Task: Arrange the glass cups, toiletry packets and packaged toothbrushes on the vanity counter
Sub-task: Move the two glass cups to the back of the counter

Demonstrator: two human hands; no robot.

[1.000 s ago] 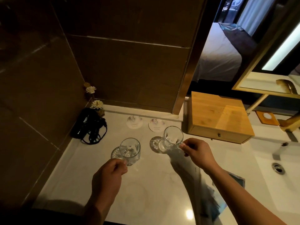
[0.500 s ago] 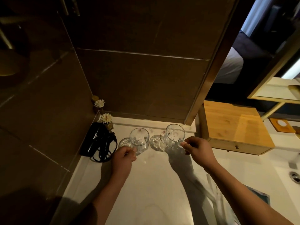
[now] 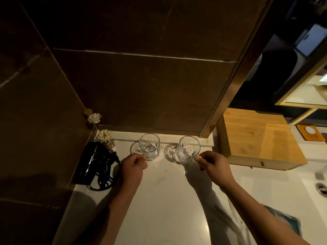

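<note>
Two clear glass cups stand at the back of the white vanity counter [image 3: 159, 200], close to the dark wall. My left hand [image 3: 133, 165] pinches the handle of the left glass cup [image 3: 150, 146]. My right hand [image 3: 213, 164] grips the handle of the right glass cup [image 3: 188, 150], which tilts slightly toward me. A bluish toiletry packet [image 3: 290, 222] lies at the front right, partly hidden by my right forearm. Clear packaged toothbrushes [image 3: 237, 225] lie beside that arm, hard to make out.
A black hair dryer [image 3: 93, 163] with coiled cord lies at the left wall. White flowers [image 3: 104, 136] stand in the back corner. A wooden drawer box [image 3: 260, 138] sits right of the cups. The sink drain [image 3: 321, 188] is at far right.
Both hands have carried the cups away from me toward the back wall, over the round paper coasters seen earlier. The camera has moved in closer to the corner.
</note>
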